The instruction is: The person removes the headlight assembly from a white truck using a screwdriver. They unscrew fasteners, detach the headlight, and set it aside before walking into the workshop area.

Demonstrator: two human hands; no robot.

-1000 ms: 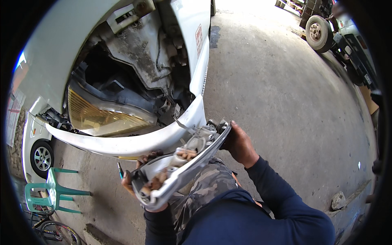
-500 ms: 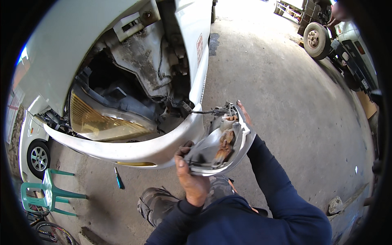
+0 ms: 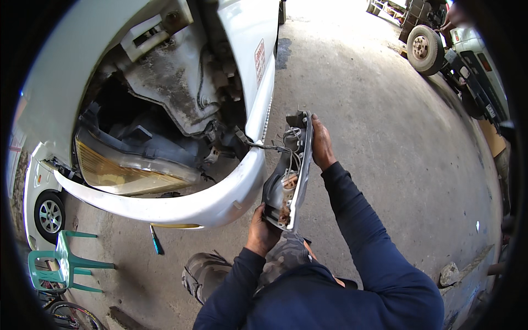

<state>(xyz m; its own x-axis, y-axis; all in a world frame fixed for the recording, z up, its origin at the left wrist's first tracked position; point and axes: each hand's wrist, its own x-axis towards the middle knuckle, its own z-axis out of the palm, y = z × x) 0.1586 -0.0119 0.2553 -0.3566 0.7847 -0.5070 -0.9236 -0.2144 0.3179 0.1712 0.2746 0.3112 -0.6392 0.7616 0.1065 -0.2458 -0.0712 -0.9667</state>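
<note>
Between my hands I hold a vehicle lamp housing (image 3: 302, 181), tilted nearly on edge. Its back faces left and shows loose wires, bulb sockets and rusty brown parts. My left hand (image 3: 263, 232) grips the lower end, with its thumb up along the edge. At the upper right my right hand (image 3: 323, 144) presses against the outer side; some of its fingers are hidden behind the lamp. A dark wiring harness (image 3: 268, 146) runs from the lamp to the open front corner of a white vehicle (image 3: 250, 52).
A yellowed headlight (image 3: 118, 170) sits in the opening above the white bumper (image 3: 220, 206). On the concrete floor lie a teal-handled tool (image 3: 157, 240) and a stone (image 3: 449, 274). A green plastic chair (image 3: 66, 258) and bicycle (image 3: 74, 316) stand left; a truck wheel (image 3: 424, 49) is far right.
The lamp housing has turned more on edge and moved slightly left and away from me, with both hands still on it. The view has shifted, so the vehicle appears further left.
</note>
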